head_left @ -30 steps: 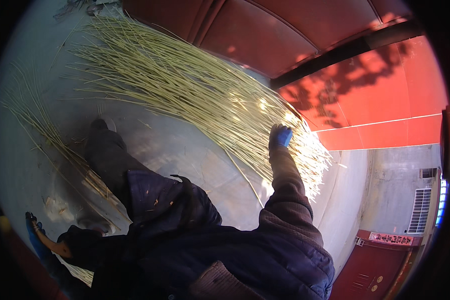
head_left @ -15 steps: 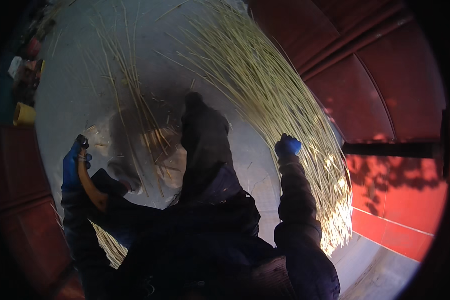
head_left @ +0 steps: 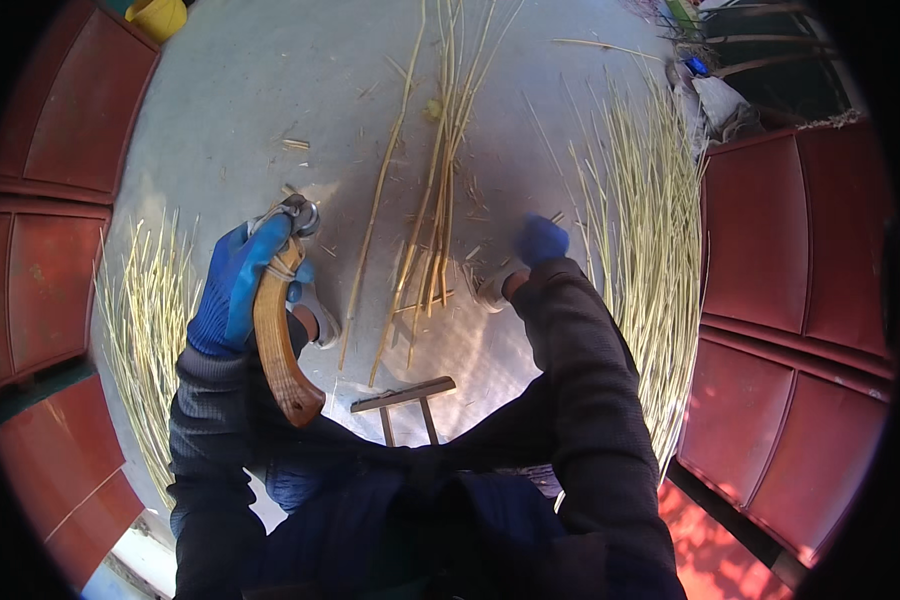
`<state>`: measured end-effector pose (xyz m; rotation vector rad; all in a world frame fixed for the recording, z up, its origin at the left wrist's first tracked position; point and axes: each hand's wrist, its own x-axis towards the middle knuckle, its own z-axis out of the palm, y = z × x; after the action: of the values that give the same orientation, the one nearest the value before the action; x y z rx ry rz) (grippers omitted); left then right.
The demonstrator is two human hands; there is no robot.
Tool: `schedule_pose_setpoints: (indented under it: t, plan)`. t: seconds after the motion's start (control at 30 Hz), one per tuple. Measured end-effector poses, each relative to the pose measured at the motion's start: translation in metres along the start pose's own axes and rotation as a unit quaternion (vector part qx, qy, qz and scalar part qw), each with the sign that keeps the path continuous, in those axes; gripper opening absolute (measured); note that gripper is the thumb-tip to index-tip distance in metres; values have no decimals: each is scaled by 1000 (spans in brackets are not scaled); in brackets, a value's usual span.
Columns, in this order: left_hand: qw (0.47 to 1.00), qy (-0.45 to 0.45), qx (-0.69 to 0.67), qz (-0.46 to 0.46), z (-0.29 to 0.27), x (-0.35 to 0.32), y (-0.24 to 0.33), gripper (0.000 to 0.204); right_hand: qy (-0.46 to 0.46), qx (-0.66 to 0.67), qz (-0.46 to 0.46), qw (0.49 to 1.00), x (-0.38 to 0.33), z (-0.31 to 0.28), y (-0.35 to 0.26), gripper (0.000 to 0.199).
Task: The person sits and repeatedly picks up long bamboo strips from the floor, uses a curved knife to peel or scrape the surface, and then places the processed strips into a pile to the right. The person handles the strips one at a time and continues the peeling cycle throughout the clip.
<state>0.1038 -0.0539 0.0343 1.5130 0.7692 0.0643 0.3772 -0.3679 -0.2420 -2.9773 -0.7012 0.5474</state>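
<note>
We see left hand [head_left: 235,280] out front, fingers wrapped round curved wooden-handled tool [head_left: 274,332] | right hand [head_left: 542,241] out forward, blurred, we can't tell fingers | loose stalks [head_left: 443,170] on floor [head_left: 270,90] between hands

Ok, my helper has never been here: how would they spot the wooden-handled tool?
In the middle of the grey floor lie loose stalks; left of their cut ends is the blue-gloved left hand. The wooden-handled tool is in its grip. Thick, curved and brown, its handle stands apart from the thin, mostly straight stalks.
</note>
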Motion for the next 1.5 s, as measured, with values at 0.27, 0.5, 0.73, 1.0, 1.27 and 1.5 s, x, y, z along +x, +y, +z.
schedule_pose_setpoints:
  t: [0.27, 0.5, 0.73, 1.0, 1.27, 1.5]
  plan:
    - [989, 46, -110, -93, -27, -14, -11, 63, 28, 61, -21, 998, 7, 180, -101, 33]
    - [960, 6, -229, -161, -64, -25, -33, 65, 21, 93, 39, 995, 92, 198, -125, 31]
    - [971, -25, -189, -142, -50, -15, -26, 70, -56, 115, 64, 990, 95, 172, -103, 28]
    - [989, 4, -99, -112, -29, -11, 0, 34, -324, 640, 49, 695, 0, 12, -78, 40]
    - [996, -6, -91, -17, -24, -16, -7, 42, -254, 784, -18, 567, -117, -104, -133, 45]
    - [999, -37, -35, -12, -14, -34, -40, 36, -267, 682, -90, 675, -196, -168, -134, 36]
